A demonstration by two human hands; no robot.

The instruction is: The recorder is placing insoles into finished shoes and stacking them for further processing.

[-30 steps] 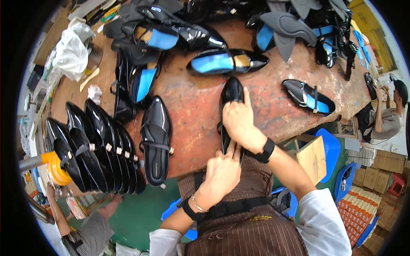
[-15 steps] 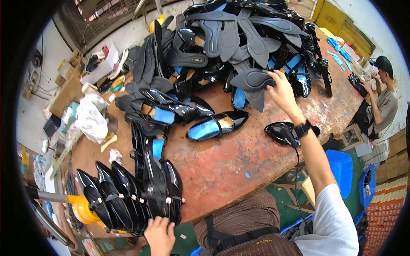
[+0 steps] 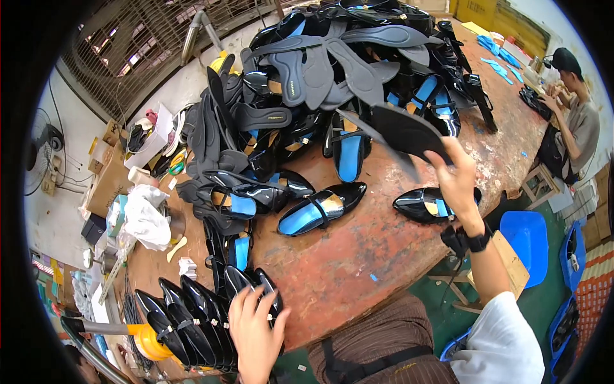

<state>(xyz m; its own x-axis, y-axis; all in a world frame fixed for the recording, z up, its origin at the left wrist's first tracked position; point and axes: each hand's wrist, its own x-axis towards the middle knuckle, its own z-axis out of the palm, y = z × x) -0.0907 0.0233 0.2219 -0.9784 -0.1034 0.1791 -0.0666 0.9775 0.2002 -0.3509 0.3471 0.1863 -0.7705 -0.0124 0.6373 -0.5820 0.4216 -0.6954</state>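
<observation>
My right hand is closed on the end of a dark insole, held tilted above the table with its black underside showing. A second grey piece beneath it is blurred. My left hand, fingers stretched and apart, rests over the near end of a row of glossy black pointed shoes at the table's front left corner. Two black strapped shoes with blue linings lie apart: one shoe at mid-table, another shoe beside my right wrist. Behind them rises a heap of grey insoles mixed with black shoes.
A worn red table carries everything. At left lie a white cloth bundle, scissors and boxes. A yellow-ended bar stands by the shoe row. A co-worker sits at far right, near a blue bin.
My right hand has lifted the insole off the heap and drawn it nearer, tilting it. My left hand has moved up onto the shoe row, fingers spread. The view has shifted slightly.
</observation>
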